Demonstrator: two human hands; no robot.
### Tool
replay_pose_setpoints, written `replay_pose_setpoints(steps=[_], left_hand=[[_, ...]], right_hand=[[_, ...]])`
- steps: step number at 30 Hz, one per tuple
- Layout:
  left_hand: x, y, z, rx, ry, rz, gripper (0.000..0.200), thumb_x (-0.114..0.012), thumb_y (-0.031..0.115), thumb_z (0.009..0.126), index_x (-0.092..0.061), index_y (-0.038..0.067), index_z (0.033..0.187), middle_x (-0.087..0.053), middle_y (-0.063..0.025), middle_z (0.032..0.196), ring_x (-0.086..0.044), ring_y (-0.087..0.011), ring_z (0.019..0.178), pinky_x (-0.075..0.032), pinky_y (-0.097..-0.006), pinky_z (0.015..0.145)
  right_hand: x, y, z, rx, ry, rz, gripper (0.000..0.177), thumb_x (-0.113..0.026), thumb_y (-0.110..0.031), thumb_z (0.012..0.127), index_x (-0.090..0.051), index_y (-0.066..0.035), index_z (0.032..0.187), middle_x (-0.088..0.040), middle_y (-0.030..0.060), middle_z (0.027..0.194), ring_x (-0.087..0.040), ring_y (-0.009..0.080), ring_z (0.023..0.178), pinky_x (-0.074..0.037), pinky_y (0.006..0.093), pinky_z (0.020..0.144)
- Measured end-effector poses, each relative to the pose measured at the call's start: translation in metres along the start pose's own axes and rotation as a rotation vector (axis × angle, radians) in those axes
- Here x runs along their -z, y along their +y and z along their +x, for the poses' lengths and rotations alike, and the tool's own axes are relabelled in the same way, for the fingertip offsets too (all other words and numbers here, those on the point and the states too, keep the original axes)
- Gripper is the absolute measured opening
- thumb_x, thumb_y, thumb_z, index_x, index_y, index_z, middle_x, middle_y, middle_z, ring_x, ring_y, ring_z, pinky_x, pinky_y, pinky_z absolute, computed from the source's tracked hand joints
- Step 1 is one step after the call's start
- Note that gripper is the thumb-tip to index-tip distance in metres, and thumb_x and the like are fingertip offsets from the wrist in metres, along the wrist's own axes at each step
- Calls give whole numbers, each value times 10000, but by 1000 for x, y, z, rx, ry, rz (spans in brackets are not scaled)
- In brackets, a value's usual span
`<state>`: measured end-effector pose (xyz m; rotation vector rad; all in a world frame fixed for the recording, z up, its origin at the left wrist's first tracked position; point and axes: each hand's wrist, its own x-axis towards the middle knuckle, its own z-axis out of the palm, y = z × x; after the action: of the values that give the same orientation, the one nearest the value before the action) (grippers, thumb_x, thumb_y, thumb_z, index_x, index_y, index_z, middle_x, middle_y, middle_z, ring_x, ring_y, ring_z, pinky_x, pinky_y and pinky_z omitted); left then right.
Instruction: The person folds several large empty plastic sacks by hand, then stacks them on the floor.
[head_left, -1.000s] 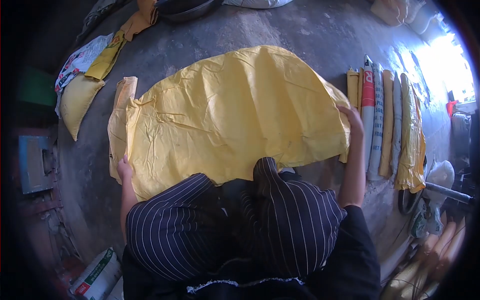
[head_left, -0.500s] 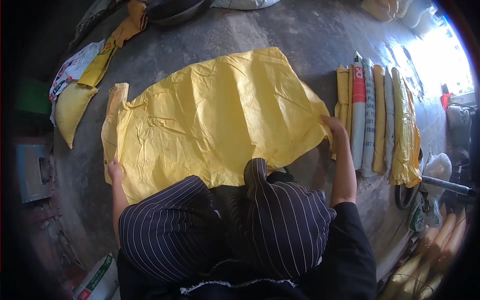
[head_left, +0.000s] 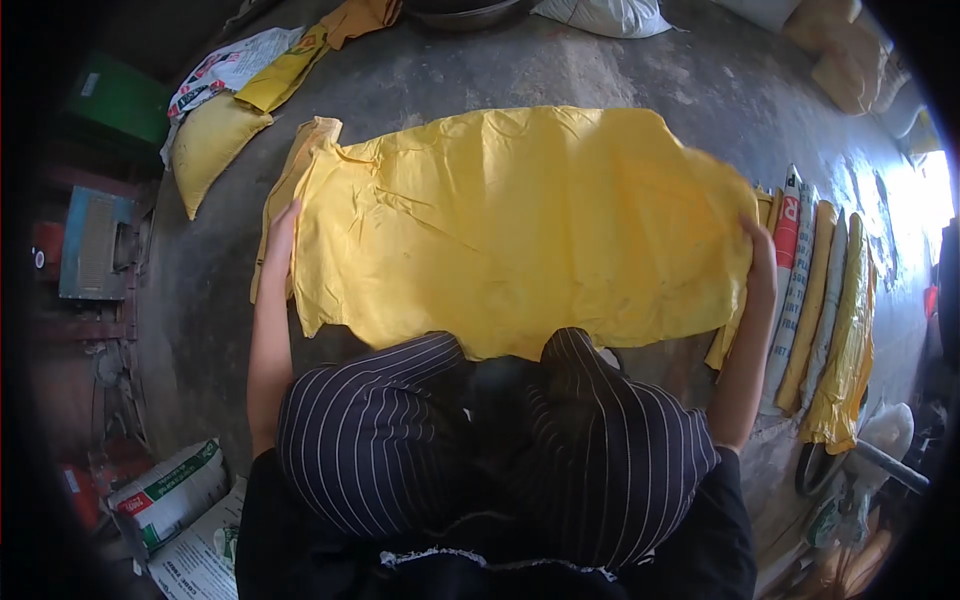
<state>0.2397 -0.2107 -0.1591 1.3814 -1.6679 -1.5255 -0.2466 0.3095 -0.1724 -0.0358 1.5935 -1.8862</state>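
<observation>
A large yellow woven sack [head_left: 520,230] is spread wide in front of my knees, its surface creased near the left end. My left hand [head_left: 285,222] grips the sack's left edge. At the opposite end, my right hand [head_left: 757,235] is closed on the right edge, its fingers partly hidden by the sack. Beside my left hand lies a folded yellow sack [head_left: 277,210], partly under the spread one. Just past my right hand is a row of folded sacks, among them a white one with a red band [head_left: 787,235] and a shiny yellow one [head_left: 845,345].
A yellow stuffed sack [head_left: 212,150] lies at the upper left near a green box [head_left: 120,105]. A dark basin [head_left: 465,12] and a white sack [head_left: 605,15] stand at the far side. Printed white sacks [head_left: 170,495] are at the lower left.
The sack has been pulled flatter and wider, its right end moving right over part of the folded row. My left hand has moved up along the edge. The camera view has shifted.
</observation>
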Motion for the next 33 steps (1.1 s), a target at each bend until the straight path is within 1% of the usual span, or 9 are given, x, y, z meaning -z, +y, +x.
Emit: replay_pose_setpoints(steps=[5, 6, 7, 11, 18, 28, 30, 31, 33], left_hand=[[-108, 108, -63, -285, -69, -64, 345, -525, 274, 933, -591, -14, 1111, -641, -62, 996, -604, -96, 871, -467, -220, 786], [-118, 111, -62, -292, -334, -129, 324, -528, 264, 932, -596, -15, 1082, -643, -47, 941, -609, -80, 818, -477, -207, 740], [-141, 119, -78, -288, -328, -155, 283, -527, 248, 931, -615, -7, 1017, -635, -25, 873, -590, -60, 740, -467, -198, 683], [-192, 112, -102, -361, -355, -161, 305, -562, 278, 898, -587, -16, 975, -602, -42, 854, -544, -95, 750, -450, -245, 675], [-174, 99, -104, -149, -318, 383, 655, -755, 256, 744, -427, -36, 1230, -595, -145, 1106, -566, -178, 1012, -448, -285, 850], [-162, 62, -53, -115, -577, 282, 408, -630, -39, 701, -567, -48, 1104, -646, -103, 1010, -622, -169, 889, -498, -300, 784], [-167, 60, -48, -177, -617, 235, 437, -646, -16, 734, -536, -33, 1156, -628, -97, 1064, -610, -158, 923, -490, -295, 811], [-169, 67, -50, -179, -662, 120, 454, -654, 1, 753, -515, -24, 1184, -616, -96, 1094, -604, -153, 935, -487, -294, 822], [-174, 91, -65, -155, -767, -88, 457, -642, 30, 808, -476, -5, 1233, -592, -94, 1147, -596, -151, 954, -483, -290, 838]], right_hand=[[-180, -46, -51, 236, -167, -448, 293, -556, -175, 886, -575, -34, 1142, -629, 42, 926, -592, 126, 766, -482, 277, 674], [-206, -33, -53, 258, -286, -504, 317, -558, -203, 892, -560, -25, 1155, -629, 57, 889, -581, 116, 749, -480, 291, 674], [-232, -18, -53, 270, -390, -662, 394, -569, -218, 890, -520, -31, 1233, -626, 73, 852, -583, 118, 738, -480, 301, 661], [-319, 49, -94, 607, -506, -865, 666, -523, -121, 792, -283, -27, 1406, -595, 324, 771, -615, 433, 745, -482, 450, 732], [-329, 83, -119, 573, -706, -1101, 681, -515, -126, 766, -262, 50, 1373, -599, 277, 667, -597, 439, 612, -485, 506, 621], [-336, 93, -127, 538, -1045, -1089, 802, -576, -165, 776, -128, 122, 1376, -609, 298, 742, -619, 432, 728, -489, 451, 709], [-316, 62, -117, 444, -1099, -1057, 735, -567, -300, 861, -196, -16, 1428, -604, 301, 978, -590, 401, 961, -439, 417, 882], [-298, 43, -115, 352, -1071, -855, 528, -572, -213, 879, -400, -101, 1365, -611, 215, 1108, -583, 292, 1062, -443, 377, 921], [-249, 6, -84, 382, -877, -923, 222, -575, -172, 876, -666, -32, 1023, -602, 120, 1176, -592, 218, 1039, -451, 330, 904]])
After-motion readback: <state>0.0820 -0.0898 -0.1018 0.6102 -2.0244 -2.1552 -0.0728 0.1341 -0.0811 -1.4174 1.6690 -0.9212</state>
